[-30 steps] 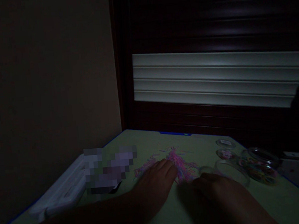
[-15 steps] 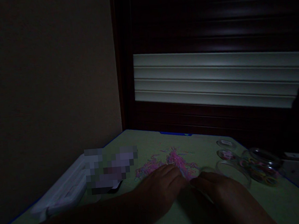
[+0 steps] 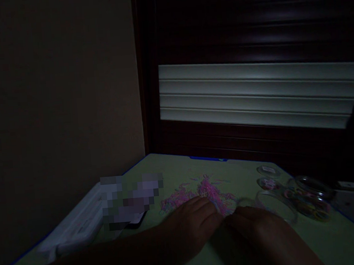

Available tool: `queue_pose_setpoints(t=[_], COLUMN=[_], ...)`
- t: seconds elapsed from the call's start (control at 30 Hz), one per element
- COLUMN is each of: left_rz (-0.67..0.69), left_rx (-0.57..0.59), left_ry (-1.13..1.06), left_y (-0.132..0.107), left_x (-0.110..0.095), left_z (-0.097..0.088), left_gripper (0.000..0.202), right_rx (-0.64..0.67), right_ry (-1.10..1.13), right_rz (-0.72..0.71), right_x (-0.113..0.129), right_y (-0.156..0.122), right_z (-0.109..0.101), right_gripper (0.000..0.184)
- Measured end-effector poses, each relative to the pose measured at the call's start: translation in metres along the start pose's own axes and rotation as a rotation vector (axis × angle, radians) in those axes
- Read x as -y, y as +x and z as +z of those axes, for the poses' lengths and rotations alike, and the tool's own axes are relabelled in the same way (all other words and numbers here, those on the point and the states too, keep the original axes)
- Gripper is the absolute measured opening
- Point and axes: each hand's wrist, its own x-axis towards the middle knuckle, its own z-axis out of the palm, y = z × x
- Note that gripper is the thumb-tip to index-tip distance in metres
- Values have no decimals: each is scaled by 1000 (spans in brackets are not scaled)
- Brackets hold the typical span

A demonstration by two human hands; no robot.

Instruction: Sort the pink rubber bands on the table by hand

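Observation:
My left hand (image 3: pixel 196 225) rests low over the table, fingers curled and close together, at the near edge of a loose pile of small pink and multicoloured elastic bands (image 3: pixel 212 193). Beside it is my right hand (image 3: pixel 254 226), also with bent fingers, its tips meeting the left fingertips. Whatever the fingertips pinch is hidden in the dark. Just beyond the right hand lies a clear round lid or ring (image 3: pixel 277 206). To its right is a clear jar (image 3: pixel 312 197) with coloured hair ties inside.
A pale green table (image 3: pixel 170 163) with a blue edge fills the lower view. On the left are a white tray-like case (image 3: pixel 76 222) and a pixelated object (image 3: pixel 136 199). Two small round clear containers (image 3: pixel 268 171) stand back right, and a white box (image 3: pixel 352 198) beyond the jar.
My right hand has dipped and turned slightly, its fingertips now closer to the left ones. The left hand and the pile look nearly the same.

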Motion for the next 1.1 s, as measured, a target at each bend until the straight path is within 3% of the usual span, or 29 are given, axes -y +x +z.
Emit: queue_pose_setpoints(t=[0.67, 1.1], left_rz=[-64, -115], left_rx=[18, 16], left_ry=[13, 12], left_y=[-2, -3], left_x=[2, 4], left_z=[4, 10], left_gripper=[19, 19], right_rx=[-37, -104], right_ry=[-88, -245], right_rz=[-9, 42], right_x=[-9, -7], right_y=[1, -2], right_z=[19, 6], right_gripper=[23, 27])
